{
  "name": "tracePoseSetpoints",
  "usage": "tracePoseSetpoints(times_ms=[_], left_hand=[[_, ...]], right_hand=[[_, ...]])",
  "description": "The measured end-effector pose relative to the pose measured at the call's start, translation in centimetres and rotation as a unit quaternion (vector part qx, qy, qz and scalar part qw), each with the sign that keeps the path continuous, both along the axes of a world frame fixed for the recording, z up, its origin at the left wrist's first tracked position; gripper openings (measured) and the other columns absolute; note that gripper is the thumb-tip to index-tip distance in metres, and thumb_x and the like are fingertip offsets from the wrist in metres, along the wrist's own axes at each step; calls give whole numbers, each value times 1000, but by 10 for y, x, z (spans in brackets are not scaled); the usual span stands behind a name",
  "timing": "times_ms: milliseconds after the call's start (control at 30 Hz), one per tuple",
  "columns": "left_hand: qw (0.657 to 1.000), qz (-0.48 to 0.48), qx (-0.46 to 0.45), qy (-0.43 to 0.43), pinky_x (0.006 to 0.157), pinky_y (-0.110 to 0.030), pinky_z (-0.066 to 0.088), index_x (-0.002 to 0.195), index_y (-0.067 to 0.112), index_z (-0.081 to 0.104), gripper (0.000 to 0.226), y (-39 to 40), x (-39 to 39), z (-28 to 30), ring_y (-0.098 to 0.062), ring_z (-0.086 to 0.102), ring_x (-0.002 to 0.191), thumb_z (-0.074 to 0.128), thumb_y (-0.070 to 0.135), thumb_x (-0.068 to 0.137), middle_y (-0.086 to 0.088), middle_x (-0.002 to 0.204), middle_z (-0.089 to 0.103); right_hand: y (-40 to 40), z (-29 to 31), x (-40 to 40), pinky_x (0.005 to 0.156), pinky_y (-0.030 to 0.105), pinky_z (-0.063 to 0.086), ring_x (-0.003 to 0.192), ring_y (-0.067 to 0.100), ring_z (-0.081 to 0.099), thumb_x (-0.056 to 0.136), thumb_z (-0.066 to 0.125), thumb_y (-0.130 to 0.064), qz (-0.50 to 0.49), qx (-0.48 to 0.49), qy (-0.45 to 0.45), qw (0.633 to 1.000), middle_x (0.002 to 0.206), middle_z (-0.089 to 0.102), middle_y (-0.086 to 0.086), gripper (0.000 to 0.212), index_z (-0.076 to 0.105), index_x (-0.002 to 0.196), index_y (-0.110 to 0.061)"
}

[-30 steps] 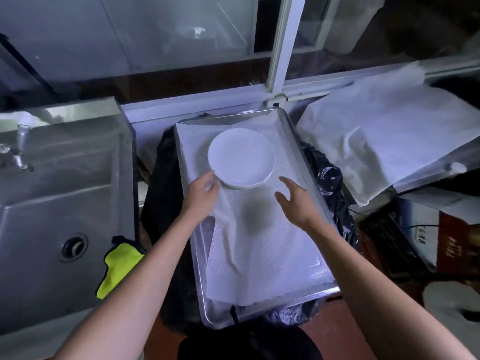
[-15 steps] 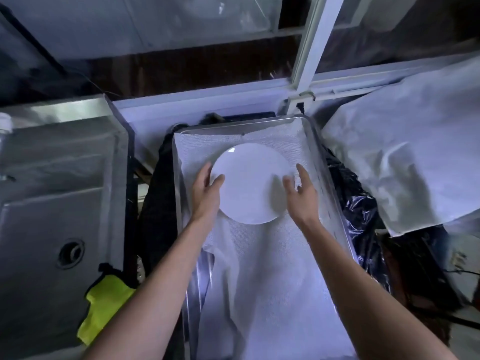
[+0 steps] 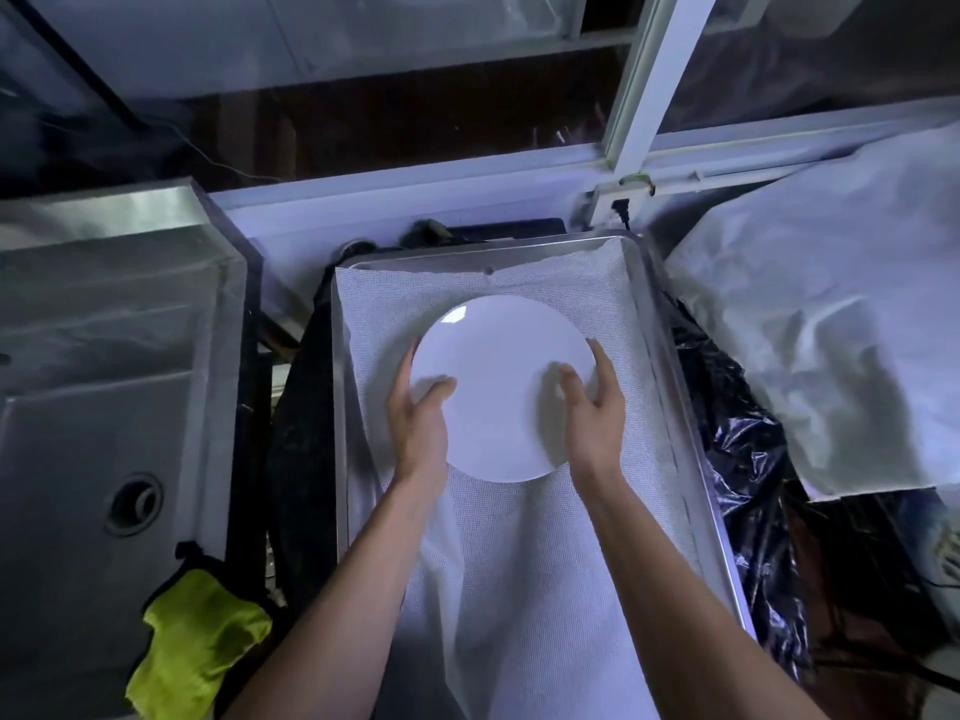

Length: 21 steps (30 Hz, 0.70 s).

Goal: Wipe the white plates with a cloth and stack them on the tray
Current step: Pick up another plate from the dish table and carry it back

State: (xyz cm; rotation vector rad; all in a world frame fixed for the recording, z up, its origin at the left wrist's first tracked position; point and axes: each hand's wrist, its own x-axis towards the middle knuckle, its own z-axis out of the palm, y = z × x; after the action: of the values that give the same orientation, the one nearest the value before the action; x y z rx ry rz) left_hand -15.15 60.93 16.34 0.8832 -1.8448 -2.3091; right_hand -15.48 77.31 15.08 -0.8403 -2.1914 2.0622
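Over the tray: a white plate (image 3: 501, 387) is held between both hands, above the white mesh liner (image 3: 524, 563) that covers the metal tray (image 3: 670, 366).
Left hand (image 3: 418, 418): grips the plate's left edge, thumb on top, fingers curled under the rim.
Right hand (image 3: 592, 413): grips the right edge, thumb on the plate's face, fingers round the rim.
Left of tray: steel sink (image 3: 104, 407), with a yellow-green cloth (image 3: 197, 646) hanging at its near corner.
Right of tray: crumpled white sheet (image 3: 821, 345) over black plastic (image 3: 737, 459).
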Motion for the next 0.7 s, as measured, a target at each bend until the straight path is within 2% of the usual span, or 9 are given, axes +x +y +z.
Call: tracePoseSetpoints(times_ms=[133,267,467,533,600,700], left_hand=[[1000,12,3,2,86,-36,57,133,29,64,59,6,7,3,-19,69,107,60,-3,84,-2,121,73],[1000,22,-1,-5,79,-27,54,133,30,64,60,5,14,5,-15,69,104,59,-3,84,-1,120,73],[1000,23,-12,-9,77,-18,53,133,25,64,62,2,24,9,-9,69,100,58,-9,82,0,118,74],[999,24,-26,-13,74,-16,52,132,26,64,62,2,27,9,-5,70,95,59,-8,81,5,113,76],[999,24,-27,-12,75,-17,53,131,28,65,61,2,29,11,-5,70,94,61,-5,80,8,109,76],[999,12,-30,-10,83,-24,53,131,32,64,62,2,34,15,-12,70,103,62,6,74,4,115,75]], right_hand=[[2,3,3,117,42,37,135,10,48,92,65,-35,-3,-12,-3,1000,143,56,-11,53,49,143,-42],[0,7,12,114,42,42,128,9,55,89,66,-32,-11,-21,-2,1000,139,60,-10,55,51,141,-40],[-4,13,24,120,44,32,144,11,39,86,65,-34,-6,-18,1,1000,150,49,-10,58,50,141,-41],[-5,13,28,120,44,32,143,11,39,88,65,-30,-6,-13,2,1000,150,49,-9,57,50,142,-39],[-4,14,33,118,43,35,138,10,45,88,64,-29,-9,-13,0,1000,148,52,-9,58,49,143,-36],[-4,17,40,117,41,38,134,9,49,89,64,-26,-17,-15,-7,1000,146,54,-10,59,48,146,-34]])
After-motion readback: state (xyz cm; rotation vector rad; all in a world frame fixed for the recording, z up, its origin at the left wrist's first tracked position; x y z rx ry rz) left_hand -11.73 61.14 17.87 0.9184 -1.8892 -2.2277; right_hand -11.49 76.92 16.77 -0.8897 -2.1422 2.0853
